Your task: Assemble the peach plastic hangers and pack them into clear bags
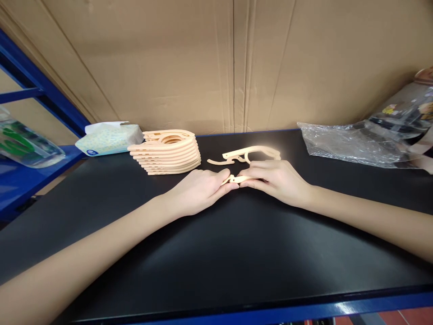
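Near the middle of the black tabletop point(237, 253), my left hand point(194, 192) and my right hand point(279, 180) meet over a small cream plastic hanger part point(234, 179). Each hand pinches one end between thumb and fingers, and only the short middle stretch shows. Just behind my right hand lies a curved cream hanger arm point(257, 149). A thin hanger hook point(218, 162) sticks out to its left; whether the two are joined I cannot tell. Left of these, behind my left hand, stands a neat stack of several folded cream hangers point(165, 155).
A tissue pack point(111, 139) sits at the back left, beside a blue metal frame point(54, 101). On the blue shelf stands a clear bottle with green marks point(29, 142). Crumpled clear plastic bags point(352, 142) lie at the back right. Cardboard point(152, 67) rises behind the table.
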